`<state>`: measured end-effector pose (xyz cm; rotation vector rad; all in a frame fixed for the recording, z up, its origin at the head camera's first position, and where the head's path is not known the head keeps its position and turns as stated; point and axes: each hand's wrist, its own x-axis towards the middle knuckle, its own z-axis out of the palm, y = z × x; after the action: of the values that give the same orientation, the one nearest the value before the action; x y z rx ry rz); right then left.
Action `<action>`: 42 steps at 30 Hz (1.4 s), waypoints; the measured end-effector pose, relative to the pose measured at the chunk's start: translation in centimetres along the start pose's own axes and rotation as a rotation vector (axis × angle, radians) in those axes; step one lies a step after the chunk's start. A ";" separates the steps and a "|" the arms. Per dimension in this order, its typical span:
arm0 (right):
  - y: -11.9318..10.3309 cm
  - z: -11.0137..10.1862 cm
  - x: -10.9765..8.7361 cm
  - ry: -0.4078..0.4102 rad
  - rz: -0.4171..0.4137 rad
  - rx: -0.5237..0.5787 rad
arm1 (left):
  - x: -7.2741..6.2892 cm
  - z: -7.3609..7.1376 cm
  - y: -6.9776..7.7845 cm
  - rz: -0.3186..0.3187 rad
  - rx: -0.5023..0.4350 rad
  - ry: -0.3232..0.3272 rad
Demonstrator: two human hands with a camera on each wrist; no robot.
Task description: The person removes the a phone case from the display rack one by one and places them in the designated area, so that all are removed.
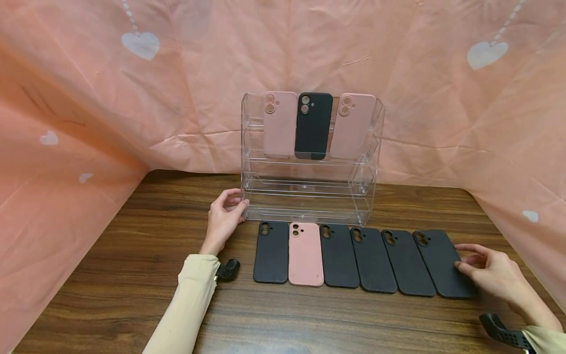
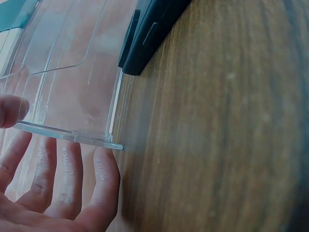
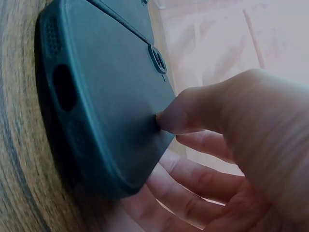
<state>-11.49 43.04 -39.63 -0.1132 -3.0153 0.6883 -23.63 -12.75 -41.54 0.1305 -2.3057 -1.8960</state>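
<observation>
At the left side of the clear acrylic tiered display stand [image 1: 305,201], my left hand [image 1: 222,223] holds its edge. In the left wrist view the thumb [image 2: 12,111] is on one side of the clear panel [image 2: 72,96] and the fingers are on the other. My right hand [image 1: 495,273] pinches the right edge of the rightmost black phone case [image 1: 444,265]. The right wrist view shows the thumb on the back of that black case [image 3: 111,96], with the fingers at and under its edge; that edge looks slightly raised off the table.
A pink phone case [image 1: 306,255] and several black ones [image 1: 270,253] lie in a row before the stand. On its top tier lean a pink case [image 1: 280,125], a black case [image 1: 314,128] and another pink case [image 1: 353,128]. Pink curtains [image 1: 199,73] surround the wooden table [image 1: 132,260].
</observation>
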 end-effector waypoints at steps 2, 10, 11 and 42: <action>-0.1 0.0 0.0 0.003 -0.001 -0.010 | 0.0 0.0 0.0 0.000 -0.002 0.000; -0.2 0.1 -0.1 -0.013 0.008 -0.022 | 0.0 0.0 0.1 -0.002 -0.003 0.000; -0.2 0.1 -0.1 -0.012 0.008 -0.022 | 0.0 0.0 0.1 -0.001 -0.004 0.000; -4.4 0.7 2.5 0.329 -0.116 0.100 | 0.0 0.1 0.0 0.016 -0.002 0.010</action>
<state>-14.30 39.01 -38.27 -0.0423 -2.6472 0.7273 -23.67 -12.70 -41.53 0.1214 -2.2913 -1.8855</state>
